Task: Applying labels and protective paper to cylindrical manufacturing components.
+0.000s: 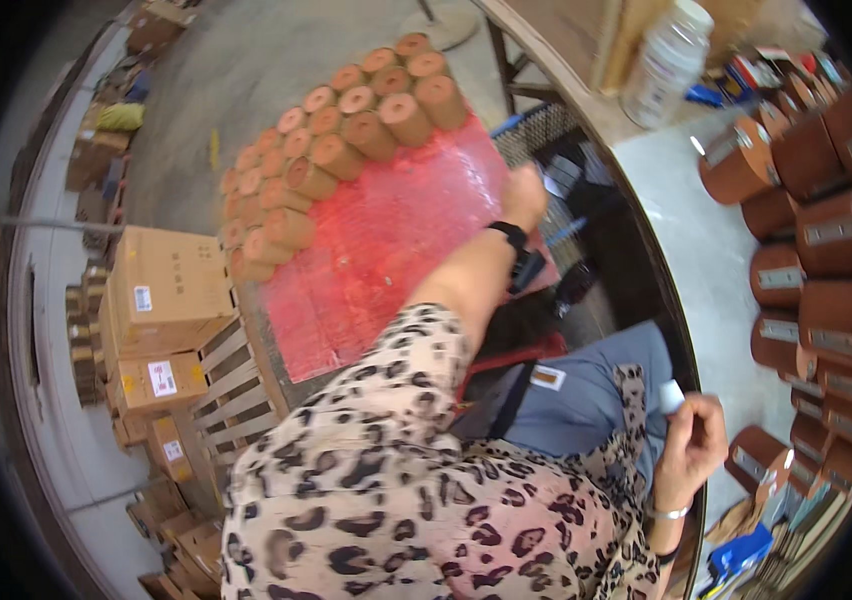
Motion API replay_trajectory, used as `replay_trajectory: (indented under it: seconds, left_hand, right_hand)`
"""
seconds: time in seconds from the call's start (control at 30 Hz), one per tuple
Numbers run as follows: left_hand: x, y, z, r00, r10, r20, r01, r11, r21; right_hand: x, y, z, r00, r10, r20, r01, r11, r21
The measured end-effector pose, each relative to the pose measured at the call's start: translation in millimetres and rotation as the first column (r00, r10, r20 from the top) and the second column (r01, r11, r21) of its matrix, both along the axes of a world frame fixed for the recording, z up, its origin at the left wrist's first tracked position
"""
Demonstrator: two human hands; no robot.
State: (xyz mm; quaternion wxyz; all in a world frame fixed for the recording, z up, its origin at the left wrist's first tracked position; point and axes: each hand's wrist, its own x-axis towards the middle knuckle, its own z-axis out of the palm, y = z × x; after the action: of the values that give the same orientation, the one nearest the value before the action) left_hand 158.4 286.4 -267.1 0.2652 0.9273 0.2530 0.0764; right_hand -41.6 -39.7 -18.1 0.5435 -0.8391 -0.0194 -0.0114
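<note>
My left hand [524,197], with a dark watch on the wrist, is stretched out by the right edge of a red board [376,270], above a dark mesh basket [536,130]. Its fingers look curled in, and whatever they may hold is hidden. Close to my body at the right, my right hand [696,445] pinches a small white cap-like piece [671,396] between thumb and fingers. Rows of upright tan cylinders [336,155] with round centres stand on the far and left part of the board.
Brown curved pieces [831,240] with metal plates crowd the pale worktable [676,210] at right. A clear white-capped bottle [668,65] stands at its far end. Cardboard boxes [171,290] are stacked at left beside a slatted wooden rack [236,375]. A blue packet [741,553] lies lower right.
</note>
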Motion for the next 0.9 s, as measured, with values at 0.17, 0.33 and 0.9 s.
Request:
replay_trajectory:
  seconds: [0.17, 0.33, 0.9]
  left_hand:
    - [-0.5, -8.2, -16.4, 0.993, 0.104, 0.061, -0.099, 0.992, -0.08]
    - [-47.5, -40.0, 48.6, 0.991, -0.118, 0.066, 0.135, 0.867, -0.479]
    - [-182.1, -129.9, 210.5, 0.913, -0.387, -0.126, -0.206, -0.172, -0.963]
  right_hand:
    - [0.2, -3.4, -4.4, 0.999, 0.031, -0.024, -0.031, 1.0, 0.0]
    - [14.2, -0.4, -12.6, 0.996, 0.082, -0.027, -0.083, 0.995, -0.048]
    - [11.6, 18.0, -3.1, 0.784, 0.464, 0.412, -0.265, 0.851, -0.454]
